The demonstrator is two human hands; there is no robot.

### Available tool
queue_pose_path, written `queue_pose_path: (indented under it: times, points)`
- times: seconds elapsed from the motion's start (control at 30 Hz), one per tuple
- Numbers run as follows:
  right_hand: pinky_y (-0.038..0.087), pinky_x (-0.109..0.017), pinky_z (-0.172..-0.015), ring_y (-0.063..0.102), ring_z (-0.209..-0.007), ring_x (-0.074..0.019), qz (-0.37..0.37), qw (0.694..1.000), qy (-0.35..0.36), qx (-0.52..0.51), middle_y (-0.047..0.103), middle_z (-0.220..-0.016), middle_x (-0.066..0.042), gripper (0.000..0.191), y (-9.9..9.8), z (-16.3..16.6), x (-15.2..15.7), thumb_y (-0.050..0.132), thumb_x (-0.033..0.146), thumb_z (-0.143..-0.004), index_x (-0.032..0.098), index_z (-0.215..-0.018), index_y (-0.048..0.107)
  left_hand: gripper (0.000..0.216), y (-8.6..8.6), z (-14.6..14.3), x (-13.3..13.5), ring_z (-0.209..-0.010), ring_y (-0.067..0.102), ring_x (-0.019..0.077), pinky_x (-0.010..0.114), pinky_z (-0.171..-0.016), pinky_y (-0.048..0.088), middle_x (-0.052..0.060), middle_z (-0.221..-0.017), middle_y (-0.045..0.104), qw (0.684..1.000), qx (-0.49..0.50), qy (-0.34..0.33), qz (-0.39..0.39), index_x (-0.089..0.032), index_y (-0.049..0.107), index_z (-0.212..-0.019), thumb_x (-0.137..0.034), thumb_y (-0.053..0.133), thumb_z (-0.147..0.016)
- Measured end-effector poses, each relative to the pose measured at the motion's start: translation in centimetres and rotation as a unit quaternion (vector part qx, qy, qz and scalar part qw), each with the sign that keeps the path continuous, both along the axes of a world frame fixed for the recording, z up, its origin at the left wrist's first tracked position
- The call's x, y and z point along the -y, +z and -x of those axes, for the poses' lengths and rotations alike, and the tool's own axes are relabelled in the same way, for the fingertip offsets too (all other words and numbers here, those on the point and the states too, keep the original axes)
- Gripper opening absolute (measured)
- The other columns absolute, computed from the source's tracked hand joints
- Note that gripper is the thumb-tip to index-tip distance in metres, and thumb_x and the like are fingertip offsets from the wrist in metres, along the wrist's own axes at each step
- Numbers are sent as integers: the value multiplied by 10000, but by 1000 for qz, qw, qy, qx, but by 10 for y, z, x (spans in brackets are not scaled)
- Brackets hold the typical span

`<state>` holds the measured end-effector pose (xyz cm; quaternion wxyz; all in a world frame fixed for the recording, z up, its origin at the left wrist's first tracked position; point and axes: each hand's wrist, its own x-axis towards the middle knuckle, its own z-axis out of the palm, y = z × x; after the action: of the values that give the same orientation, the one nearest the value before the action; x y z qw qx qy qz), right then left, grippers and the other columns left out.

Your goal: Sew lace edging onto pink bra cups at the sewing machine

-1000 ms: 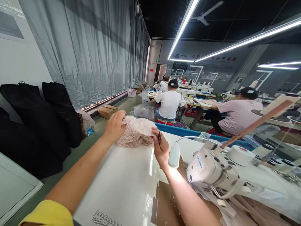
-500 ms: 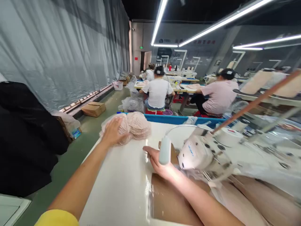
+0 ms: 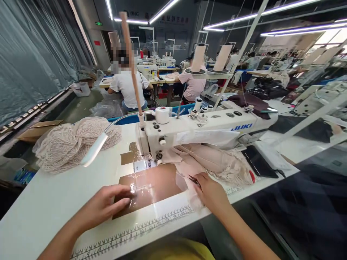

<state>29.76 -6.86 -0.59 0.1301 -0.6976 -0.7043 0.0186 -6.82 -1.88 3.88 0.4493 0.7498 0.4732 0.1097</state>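
My left hand (image 3: pixel 108 202) rests at the left end of a brown board (image 3: pixel 154 184) under clear, shiny film. Its thumb and fingers are apart and hold nothing. My right hand (image 3: pixel 213 189) is closed around small dark thread snips (image 3: pixel 193 179), their points showing to the left. Beneath it lies pale beige fabric (image 3: pixel 192 166), which runs back under the arm of a white sewing machine (image 3: pixel 195 124). The machine's needle area (image 3: pixel 148 160) is just behind the brown board. Piled beige lacy pieces (image 3: pixel 65 144) sit at the table's far left.
A lamp (image 3: pixel 94 150) on a bent neck hangs left of the machine head. A ruler strip (image 3: pixel 135 229) runs along the front edge. A black phone-like slab (image 3: pixel 260 162) lies at right. Two people sit ahead, one in a white shirt (image 3: pixel 127 86).
My view has swung right and down. My left hand has left the lacy pile and come to the brown board. My right hand has moved from beside the lamp to the beige fabric.
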Motion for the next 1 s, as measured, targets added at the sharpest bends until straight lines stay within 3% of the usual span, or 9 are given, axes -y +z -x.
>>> queue_pose_path:
  times: [0.13, 0.23, 0.37, 0.47, 0.57, 0.67, 0.83, 0.93, 1.0]
  points:
    - [465, -295, -637, 652, -762, -217, -71, 995, 31, -57, 673, -901, -78, 138, -1, -6, 5, 509, 130, -811, 189, -897, 599, 347, -2, -85, 3, -988, 608, 210, 278, -862, 473, 67, -1072, 676, 980, 147, -57, 123, -223, 679, -1072, -473, 619, -839]
    - [458, -287, -643, 642, -733, -207, -138, 984, 66, -96, 659, -839, -65, 136, 0, -2, 16, 506, 114, -786, 190, -862, 588, 391, -16, -142, 0, -956, 602, 170, 263, -851, 461, 77, -1056, 662, 938, 257, -14, 231, -195, 661, -1082, -495, 630, -834]
    - [445, -278, -612, 620, -698, -202, -135, 974, 143, -116, 644, -789, -49, 183, -2, 8, 30, 558, 82, -712, 201, -849, 584, 469, -33, -197, -7, -680, 593, 139, 251, -685, 466, 54, -740, 648, 885, 373, 83, 267, -117, 680, -868, -553, 734, -701]
    - [465, -273, -641, 617, -729, -189, -113, 956, 186, -199, 644, -824, -40, 165, 1, 6, 35, 584, 103, -742, 216, -862, 580, 482, -29, -209, -2, -581, 547, 122, 228, -578, 425, 29, -650, 614, 882, 386, 125, 238, -108, 692, -817, -561, 751, -665]
    - [484, -277, -718, 621, -818, -186, -141, 925, 172, -308, 647, -884, -51, 76, 7, -8, 33, 561, 193, -842, 227, -907, 582, 460, -15, -192, 15, -587, 548, 124, 228, -581, 435, 50, -664, 626, 900, 371, 66, 220, -107, 699, -760, -566, 663, -764]
    - [486, -289, -750, 626, -871, -195, -137, 909, 139, -368, 660, -943, -63, 127, 9, -20, 28, 504, 287, -907, 231, -976, 594, 375, -6, -155, 39, -629, 581, 139, 220, -599, 451, 77, -697, 658, 889, 387, 33, 243, -112, 686, -733, -483, 678, -787]
    - [487, -310, -765, 622, -878, -216, -10, 885, 126, -449, 661, -956, -74, 304, 3, -14, 21, 490, 430, -914, 208, -1084, 608, 269, 0, -77, 69, -505, 569, 133, 199, -491, 435, 35, -601, 655, 831, 464, 154, 265, -158, 633, -756, -416, 705, -770]
    - [466, -282, -642, 571, -719, -174, 74, 846, 164, -502, 605, -822, -44, 409, 2, 5, 18, 456, 506, -915, 188, -1122, 607, 235, 10, -35, 75, -689, 639, 162, 225, -620, 500, 48, -833, 713, 822, 499, 225, 157, -173, 658, -785, -405, 652, -822]
    - [417, -260, -549, 489, -605, -137, 116, 817, 180, -535, 552, -757, -25, 475, 5, 22, 15, 426, 547, -915, 174, -1138, 617, 208, 14, -14, 75, -888, 640, 192, 250, -758, 503, 55, -1082, 684, 841, 469, 265, 48, -181, 691, -840, -386, 654, -828]
